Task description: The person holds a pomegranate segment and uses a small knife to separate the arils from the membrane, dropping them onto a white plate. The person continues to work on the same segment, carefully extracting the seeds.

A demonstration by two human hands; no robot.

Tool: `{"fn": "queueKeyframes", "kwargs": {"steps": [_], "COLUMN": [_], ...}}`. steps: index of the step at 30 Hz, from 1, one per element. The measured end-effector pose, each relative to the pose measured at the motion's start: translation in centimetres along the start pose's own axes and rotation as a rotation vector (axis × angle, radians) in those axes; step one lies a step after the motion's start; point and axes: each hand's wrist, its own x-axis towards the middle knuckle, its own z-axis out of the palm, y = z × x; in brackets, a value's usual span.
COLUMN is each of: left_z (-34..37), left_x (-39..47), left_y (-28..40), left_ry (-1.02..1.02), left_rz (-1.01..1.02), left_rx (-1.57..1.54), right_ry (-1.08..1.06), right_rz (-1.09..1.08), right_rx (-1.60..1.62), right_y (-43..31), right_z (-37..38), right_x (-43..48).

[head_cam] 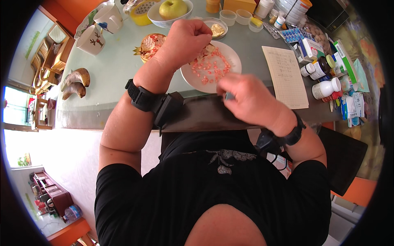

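Note:
Curled fingers and thumb mark my left hand (187,41), above the far left rim of a white plate (237,58). A piece of pomegranate with rind and membrane (209,50) shows just under it; whether the hand grips it is hidden. Loose pink pomegranate seeds (212,66) lie on the plate. At the plate's near right rim is my right hand (243,95), blurred, its fingers bent; what they hold is unclear. Left of the plate sits a cut pomegranate (150,44), partly behind my left wrist. Beyond the plate, a small round dish (226,33) holds a pale yellowish piece.
Banana pieces (78,80) and mugs (92,40) stand at the left. A bowl (150,15) holds a green apple (173,9), beside a tape roll (141,13). Small clear cups (228,17) are at the back. A written notebook page (286,77), medicine bottles (326,89) and boxes lie right.

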Motion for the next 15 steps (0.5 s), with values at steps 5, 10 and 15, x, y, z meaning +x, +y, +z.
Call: {"fn": "queueKeyframes", "kwargs": {"steps": [5,10,15], "left_z": [0.1,-0.1,0.3], "left_x": [0.2,0.3,0.0], "left_y": [-0.1,-0.5,-0.2], "left_ry": [0.015,-0.004,-0.013], "left_rz": [0.019,0.008,-0.067], "left_rx": [0.042,-0.043,-0.138], "right_ry": [0.097,0.155,0.194], "right_rz": [0.091,0.141,0.141], "right_rx": [0.037,0.025,0.105], "right_y": [1.2,1.1,2.1], "right_z": [-1.2,-2.8,-4.6], "right_x": [1.9,3.0,5.9]}}
